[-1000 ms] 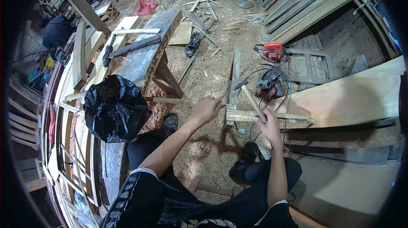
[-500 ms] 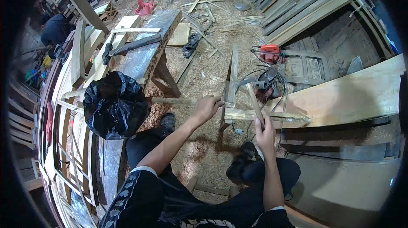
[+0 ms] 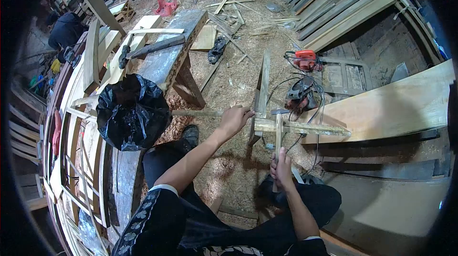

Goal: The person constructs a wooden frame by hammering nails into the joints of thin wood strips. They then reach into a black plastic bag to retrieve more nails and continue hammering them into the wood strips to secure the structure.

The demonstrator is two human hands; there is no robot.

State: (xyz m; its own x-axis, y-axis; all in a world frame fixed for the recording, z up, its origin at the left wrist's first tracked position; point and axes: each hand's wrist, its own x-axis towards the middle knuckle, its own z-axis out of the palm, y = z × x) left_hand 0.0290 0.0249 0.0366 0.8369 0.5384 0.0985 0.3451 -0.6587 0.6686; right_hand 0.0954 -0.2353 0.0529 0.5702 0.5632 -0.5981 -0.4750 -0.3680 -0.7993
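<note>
My right hand [image 3: 281, 168] is wrapped around the wooden handle of a hammer [image 3: 279, 132]. The hammer's metal head is just beyond a thick wooden bar [image 3: 315, 128], which the handle crosses in this view. My left hand [image 3: 235, 120] is closed over a narrow wooden strip [image 3: 198, 113], in line with the bar, its fingertips right at a joint. An upright board [image 3: 262, 87] meets the bar at that joint. The strip's far left end lies close to a black plastic bag [image 3: 133, 115].
A wooden bench [image 3: 167, 56] with lengths of wood on it stands front left. Right of the bar are power tools with cables [image 3: 305, 60] and a wide plank [image 3: 391, 103]. Boards [image 3: 353, 8] are stacked at the back right. A person [image 3: 67, 32] bends at the far left.
The hammer has swung from a slant to nearly straight ahead, its head now farther right and lower. My right hand has moved down and left. My left hand keeps its place at the joint.
</note>
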